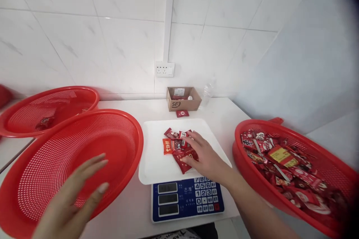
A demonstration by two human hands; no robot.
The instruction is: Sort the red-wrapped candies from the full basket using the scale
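My right hand (206,157) reaches over a small pile of red snack packets (178,145) on the white tray (153,164) of a weighing scale. Its fingers are spread, with the fingertips at the pile's right side; whether they press on the packets I cannot tell. The scale's blue keypad panel (187,198) faces me, and its displays look dark. My left hand (74,198), slightly blurred, hovers over the near rim of a red mesh basket (137,134) to the left. Its fingers are apart with nothing between them. No packets show in the visible part of that basket.
On the right, a red basket (244,125) holds many snack packets. Another red basket (94,97) with a few packets stands at the back left. A small cardboard box (183,104) sits near the wall, a red packet (182,113) before it, clear plastic (207,91) beside it.
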